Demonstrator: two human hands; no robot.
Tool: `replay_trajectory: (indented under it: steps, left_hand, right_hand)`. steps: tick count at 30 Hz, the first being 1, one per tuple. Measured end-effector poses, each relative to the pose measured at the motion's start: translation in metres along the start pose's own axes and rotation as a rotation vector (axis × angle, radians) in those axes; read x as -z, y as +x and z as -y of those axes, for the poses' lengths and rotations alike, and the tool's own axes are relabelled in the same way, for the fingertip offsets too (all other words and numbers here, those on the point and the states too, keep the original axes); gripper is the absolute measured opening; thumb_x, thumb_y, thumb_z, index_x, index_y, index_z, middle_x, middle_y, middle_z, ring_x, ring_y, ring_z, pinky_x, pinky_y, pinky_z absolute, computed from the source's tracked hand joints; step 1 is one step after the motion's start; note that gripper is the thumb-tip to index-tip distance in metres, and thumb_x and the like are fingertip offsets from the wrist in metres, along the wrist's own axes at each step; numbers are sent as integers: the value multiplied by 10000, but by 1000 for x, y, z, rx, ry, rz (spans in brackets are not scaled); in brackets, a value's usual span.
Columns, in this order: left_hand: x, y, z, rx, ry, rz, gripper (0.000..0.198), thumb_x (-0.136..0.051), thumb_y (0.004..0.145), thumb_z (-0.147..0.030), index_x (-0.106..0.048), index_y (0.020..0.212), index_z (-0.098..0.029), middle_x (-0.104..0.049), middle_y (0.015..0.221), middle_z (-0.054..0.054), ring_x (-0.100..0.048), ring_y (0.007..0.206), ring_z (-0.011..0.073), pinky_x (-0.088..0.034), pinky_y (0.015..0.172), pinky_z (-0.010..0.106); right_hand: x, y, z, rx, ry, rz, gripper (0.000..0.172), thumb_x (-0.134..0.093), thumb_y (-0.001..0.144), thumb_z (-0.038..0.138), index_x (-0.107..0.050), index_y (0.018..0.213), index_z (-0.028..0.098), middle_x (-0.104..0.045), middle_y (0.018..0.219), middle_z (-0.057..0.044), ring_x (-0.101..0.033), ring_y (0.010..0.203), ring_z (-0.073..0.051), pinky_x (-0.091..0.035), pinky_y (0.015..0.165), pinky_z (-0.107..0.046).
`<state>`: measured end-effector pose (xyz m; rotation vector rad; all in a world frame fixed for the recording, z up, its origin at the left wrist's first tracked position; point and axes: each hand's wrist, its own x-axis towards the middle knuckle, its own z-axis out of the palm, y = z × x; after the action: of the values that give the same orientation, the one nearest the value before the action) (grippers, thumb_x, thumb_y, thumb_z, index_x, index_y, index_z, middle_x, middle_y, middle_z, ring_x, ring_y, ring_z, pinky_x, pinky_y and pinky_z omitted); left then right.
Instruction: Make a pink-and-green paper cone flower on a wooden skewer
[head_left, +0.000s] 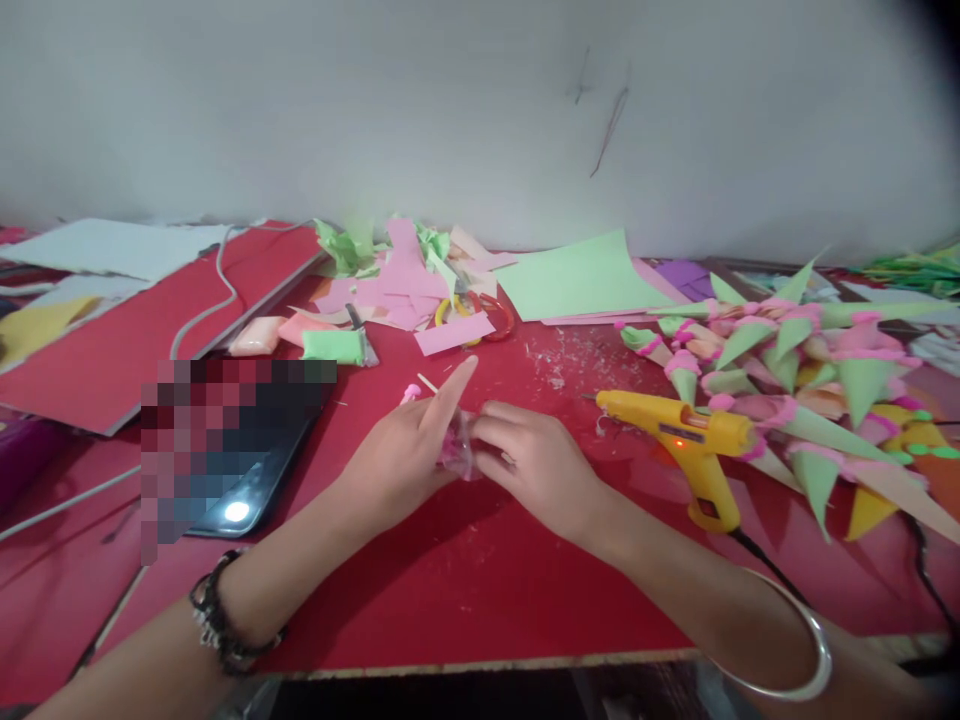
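Over the middle of the red table, a small clear plastic packet [459, 452] with something pink inside is between my two hands. My left hand [401, 450] is closed on its left side, thumb pointing up and away. The curled fingers of my right hand [529, 460] grip the packet's right side. Just beyond my left hand show a small pink lump [411, 393] and the end of a thin pale stick [427, 383]; whether the left hand holds these cannot be made out. A yellow glue gun [675, 430] with a lit red light lies right of my right hand.
Green and pink paper cones [795, 340] with pink trim pile up at the right. Green paper sheets [577, 275], pink scraps [397, 270] and scissors [491, 318] lie at the back. Clay packets [334, 346], a phone [262, 480] and a red board [172, 320] are left.
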<state>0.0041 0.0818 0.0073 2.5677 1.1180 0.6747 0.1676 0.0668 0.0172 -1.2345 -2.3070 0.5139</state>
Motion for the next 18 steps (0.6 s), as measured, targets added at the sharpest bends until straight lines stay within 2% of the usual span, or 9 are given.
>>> replay_trajectory:
  steps: [5,8,11,18]
  left_hand:
    - [-1,1,0,31,5,22,805,-536,740,-179,-43,1375,-209,-610,881,43,-561,728,157,-453,648,275]
    - [0,2,1,53,14,13,778,-540,742,-220,-82,1371,-224,-627,870,32,-577,718,158,-452,621,258]
    - [1,2,2,59,17,10,733,-539,748,-245,-138,1361,-219,-643,851,28,-592,723,164,-455,619,254]
    - [6,3,6,117,36,-53,694,-541,736,-289,-209,1339,-198,-638,861,24,-596,756,166,-459,633,252]
  right_hand:
    - [0,2,0,-26,8,44,122,-432,800,111,-516,734,172,-501,742,-31,-457,642,-131,-324,583,-256]
    - [-2,3,-2,0,127,32,129,-406,815,122,-487,732,178,-486,739,-24,-452,652,-130,-337,598,-259]
    - [-3,3,-5,-17,363,28,150,-398,825,141,-465,697,182,-479,709,-9,-459,661,-124,-355,625,-260]
    - [-10,5,-13,-244,1135,42,263,-408,849,349,-474,659,180,-441,617,30,-443,557,-91,-362,576,-246]
